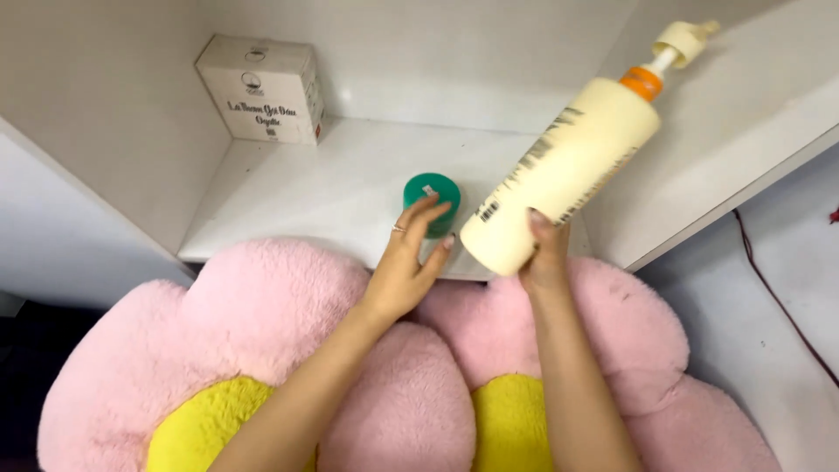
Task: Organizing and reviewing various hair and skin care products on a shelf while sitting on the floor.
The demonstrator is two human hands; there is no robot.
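Gripping the base end of a tall pale-yellow pump bottle, the right hand is wrapping its fingers around the bottom edge, thumb showing on the near face. Bottle is tilting up and away to the right from the grip, base low near the shelf's front edge, top high toward the upper right. Body is a cream-yellow cylinder with dark printed marks running along its length and a small barcode-like patch close to the grip. At the far end an orange collar is sitting under a cream pump head with its nozzle pointing right.

Just left of the grip, the left hand is reaching forward with its fingers spread, fingertips touching a small green round jar; they are resting on its top and near side, not closed around it. A thin ring is showing on one finger. Jar is standing on the white shelf, near the front edge, beside the bottle's base but apart from it.

Farther left and back from both hands, a white cardboard box with dark print is standing in the shelf's rear corner. Below the grip, both forearms are crossing over pink fluffy flower-shaped cushions with yellow centres. A dark cable is running along the pale floor to the right.
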